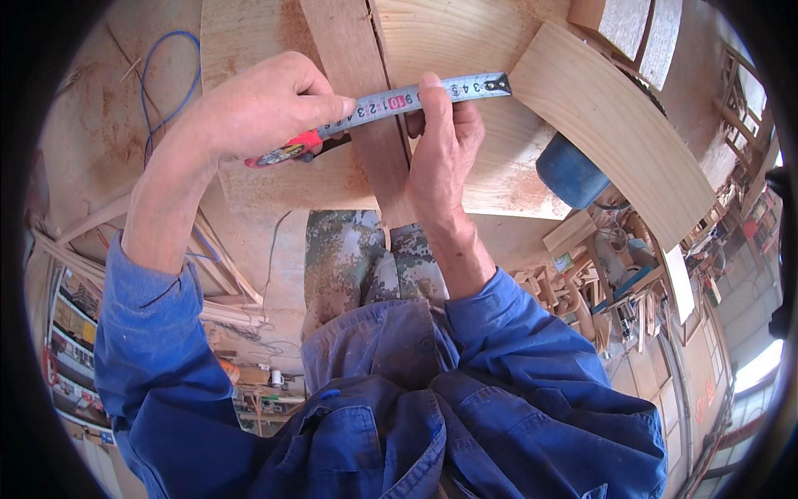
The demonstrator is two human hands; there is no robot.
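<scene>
A tape measure with a red case is stretched across in front of me. My left hand is closed on the case, its thumb and finger at the start of the drawn-out blade. The blade runs to the right and ends in a dark hook. My right hand pinches the blade with the thumb on top, short of that end; its other fingers are partly hidden. Below the blade lies a narrow reddish-brown wooden strip, pointing toward me over a wide pale wooden board.
A curved pale plank lies at the right, beside a blue cylindrical container. Wooden blocks stand at the far right. A blue hose loops at the left. Timber scraps are piled low on the right. Sawdust dusts the board.
</scene>
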